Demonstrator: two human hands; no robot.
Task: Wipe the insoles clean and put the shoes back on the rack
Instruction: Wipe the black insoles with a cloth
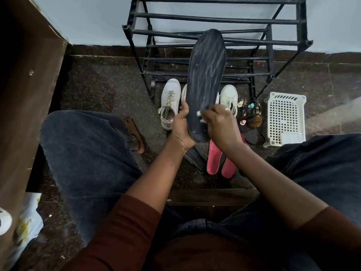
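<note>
1. Black insole stands upright in front of the rack, its heel gripped by your left hand, fingers curled round its edge.
2. Your right hand pinches a white wipe against it.
3. White shoes sit at the rack's foot.

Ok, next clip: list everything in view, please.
black insole: one, black, upright between both hands
wipe: one, white, against the insole's lower part
white sneakers: at least two, floor before rack
red insoles: two, floor below the hands
dark insole: one, floor beside red ones
shoe rack: one, black, against wall
basket: one, white, floor right
small bottles: several, mixed colours, beside basket
sandal: one, brown, floor left
left hand: grips black insole's lower end
right hand: pinches wipe
</note>
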